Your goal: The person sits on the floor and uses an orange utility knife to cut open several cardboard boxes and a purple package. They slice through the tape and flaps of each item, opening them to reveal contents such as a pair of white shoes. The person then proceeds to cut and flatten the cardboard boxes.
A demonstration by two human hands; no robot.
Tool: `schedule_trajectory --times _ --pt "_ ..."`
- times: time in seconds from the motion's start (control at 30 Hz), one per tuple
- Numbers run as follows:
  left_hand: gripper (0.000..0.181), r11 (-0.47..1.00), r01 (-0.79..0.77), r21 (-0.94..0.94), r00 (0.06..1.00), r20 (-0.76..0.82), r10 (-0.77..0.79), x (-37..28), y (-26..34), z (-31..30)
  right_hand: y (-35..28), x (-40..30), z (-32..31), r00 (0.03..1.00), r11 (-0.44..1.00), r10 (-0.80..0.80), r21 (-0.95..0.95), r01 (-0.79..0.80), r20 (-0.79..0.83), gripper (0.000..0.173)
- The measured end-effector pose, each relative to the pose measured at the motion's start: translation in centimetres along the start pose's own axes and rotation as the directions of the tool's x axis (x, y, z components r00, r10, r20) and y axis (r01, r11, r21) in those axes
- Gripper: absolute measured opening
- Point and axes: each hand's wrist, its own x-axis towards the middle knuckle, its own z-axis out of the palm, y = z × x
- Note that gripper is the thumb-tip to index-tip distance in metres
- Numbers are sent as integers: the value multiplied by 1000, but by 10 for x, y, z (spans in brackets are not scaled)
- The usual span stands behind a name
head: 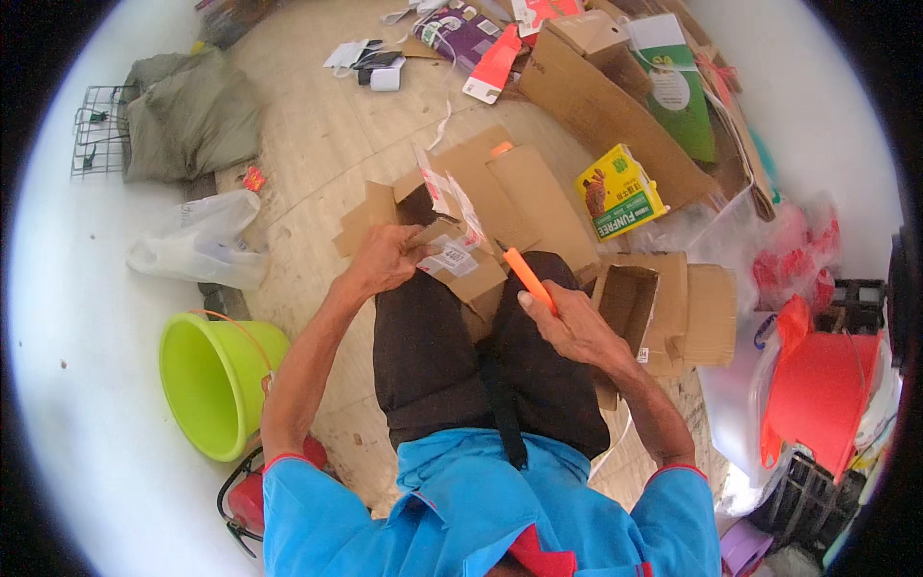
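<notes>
My left hand (pixel 393 258) grips the near left edge of a cardboard box (pixel 479 278) that rests against my knees. Torn red-and-white tape stands up from the box's top edges, and a printed white label is stuck on its near side. In my right hand (pixel 570 321) is an orange utility knife (pixel 530 280), its tip pointing up and left, close to the box's right edge. Beyond the box lies flattened cardboard (pixel 537 191) with a small orange patch at its top.
An open carton (pixel 667 310) lies beside my right knee, with a yellow-green printed box (pixel 621 193) above it. Large cardboard pieces (pixel 598 108) pile up at the upper right. On the left are a lime bucket (pixel 241 360) and a plastic bag (pixel 205 241); a red bucket (pixel 822 397) stands right.
</notes>
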Motion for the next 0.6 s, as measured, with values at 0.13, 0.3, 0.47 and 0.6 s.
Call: schedule_trajectory --times 0.13,0.3,0.47,0.6 --pt "25 996 32 82 997 67 -38 3 16 -5 0 2 -2 999 993 20 -121 -14 48 52" --pt "21 1000 0 -24 1000 -25 -1 1 15 -1 21 26 12 996 995 -42 -91 50 80 55" --pt "23 996 15 -87 1000 -15 -17 1 17 -3 23 38 22 996 999 -36 -24 38 83 50" --pt "28 996 74 -56 997 -10 -75 0 10 -4 22 43 24 992 998 -58 12 57 108 52"
